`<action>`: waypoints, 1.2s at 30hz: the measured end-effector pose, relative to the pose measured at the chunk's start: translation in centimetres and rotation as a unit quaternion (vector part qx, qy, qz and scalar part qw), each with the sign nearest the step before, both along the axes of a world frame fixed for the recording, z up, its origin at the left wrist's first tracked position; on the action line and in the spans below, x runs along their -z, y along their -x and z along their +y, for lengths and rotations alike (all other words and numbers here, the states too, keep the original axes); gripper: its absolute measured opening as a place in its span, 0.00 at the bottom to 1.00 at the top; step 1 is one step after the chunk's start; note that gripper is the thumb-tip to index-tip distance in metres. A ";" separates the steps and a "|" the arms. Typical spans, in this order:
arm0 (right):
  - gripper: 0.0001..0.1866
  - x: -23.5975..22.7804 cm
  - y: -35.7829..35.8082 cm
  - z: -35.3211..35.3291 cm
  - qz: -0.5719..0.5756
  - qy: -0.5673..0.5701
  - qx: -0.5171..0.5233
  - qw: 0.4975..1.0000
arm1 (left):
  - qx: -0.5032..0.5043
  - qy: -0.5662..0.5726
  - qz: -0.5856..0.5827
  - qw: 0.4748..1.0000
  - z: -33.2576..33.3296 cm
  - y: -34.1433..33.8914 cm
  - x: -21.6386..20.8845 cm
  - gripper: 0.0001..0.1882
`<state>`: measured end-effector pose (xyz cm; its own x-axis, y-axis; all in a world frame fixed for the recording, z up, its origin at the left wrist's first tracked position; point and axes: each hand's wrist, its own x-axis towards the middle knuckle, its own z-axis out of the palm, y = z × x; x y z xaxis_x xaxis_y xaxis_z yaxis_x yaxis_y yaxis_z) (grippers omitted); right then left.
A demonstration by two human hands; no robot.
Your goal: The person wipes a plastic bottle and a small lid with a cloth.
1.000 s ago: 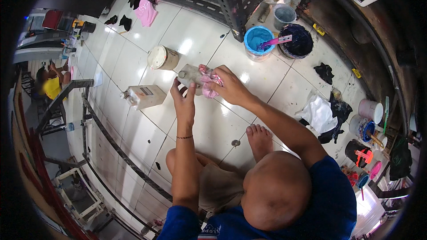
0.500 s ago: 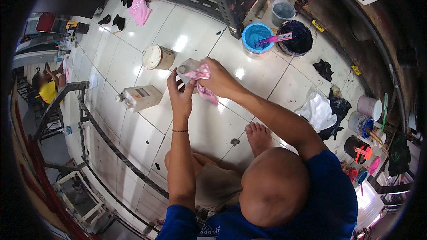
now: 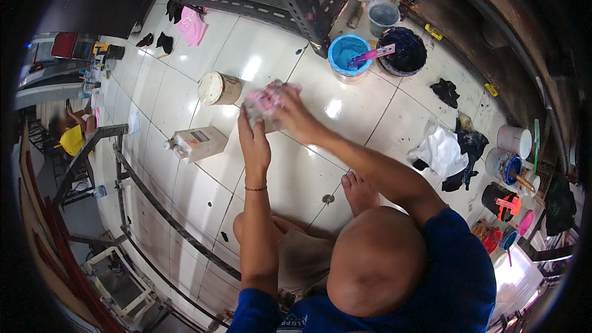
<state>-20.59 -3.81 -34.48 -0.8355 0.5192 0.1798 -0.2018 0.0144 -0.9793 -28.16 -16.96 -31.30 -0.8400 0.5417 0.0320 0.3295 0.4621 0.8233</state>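
A translucent, greyish plastic bottle [image 3: 270, 124] is held up off the floor between my hands, its top covered. My left hand [image 3: 253, 142] grips its near left side, fingers pointing up along it. Over the bottle's upper end, my right hand [image 3: 297, 115] presses a crumpled pink rag [image 3: 265, 98], slightly blurred by motion. The rag hides the cap and part of the body. Just beyond stands a round cream tub [image 3: 219, 88] with a stained lid. Left of my hands is a white rectangular jerrycan [image 3: 198, 143] with a dark label.
An open blue paint bucket [image 3: 349, 55] and a dark paint bucket [image 3: 402, 52] stand by a black slotted metal rack [image 3: 296, 6]. White cloth [image 3: 439, 151] lies on the floor at right, near several paint tubs. A black metal frame [image 3: 166, 216] crosses the left side.
My right hand has brought the pink rag up and left over the bottle's top, which showed before. My left hand has shifted slightly around the bottle.
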 end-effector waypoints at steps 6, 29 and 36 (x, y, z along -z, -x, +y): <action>0.17 5.8 -2.9 -1.0 -0.183 0.054 -0.055 0.980 | -0.041 -0.016 -0.103 0.994 -0.7 -1.1 -1.4 0.32; 0.09 -1.6 -0.9 -5.5 0.010 -0.230 0.093 0.969 | -0.056 -0.028 -0.149 0.987 -3.0 0.3 0.6 0.26; 0.09 4.0 -0.7 -1.0 -0.208 0.096 0.068 0.971 | -0.008 -0.001 -0.104 0.995 -1.4 -0.6 -0.9 0.31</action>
<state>-19.91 -4.80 -38.48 -0.7371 0.6198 -0.2693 0.2020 -0.1781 -0.9630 -27.53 -18.35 -30.35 -0.8374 0.5278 -0.1424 0.1442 0.4645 0.8738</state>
